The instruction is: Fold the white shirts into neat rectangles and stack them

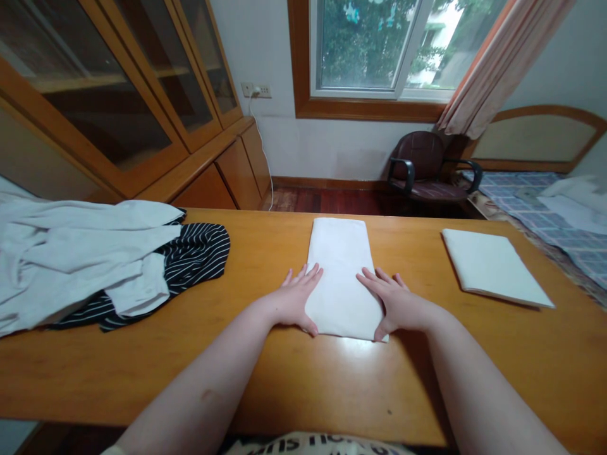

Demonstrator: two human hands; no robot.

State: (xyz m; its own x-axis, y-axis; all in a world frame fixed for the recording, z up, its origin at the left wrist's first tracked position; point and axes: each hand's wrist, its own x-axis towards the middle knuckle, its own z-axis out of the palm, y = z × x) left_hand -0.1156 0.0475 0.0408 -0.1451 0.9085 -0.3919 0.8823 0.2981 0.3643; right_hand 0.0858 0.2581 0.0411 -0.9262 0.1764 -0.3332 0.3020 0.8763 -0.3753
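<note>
A white cloth [342, 278], folded into a long flat rectangle, lies on the wooden table in front of me. My left hand [300, 298] rests along its left edge, fingers spread and thumb near the lower left corner. On the opposite side, my right hand [387, 299] touches the right edge with its fingers spread too, its thumb by the lower right corner. Neither hand grips the cloth. What kind of cloth item it is, I cannot tell from the folded shape.
Loose white garments [85, 253] lie heaped at the left over a black striped cloth [202, 253]. A flat white folded stack [493, 265] is at the right of the table [265, 385]. Beyond stand a glass-door cabinet [190, 148], an armchair [422, 164] and a bed [545, 208].
</note>
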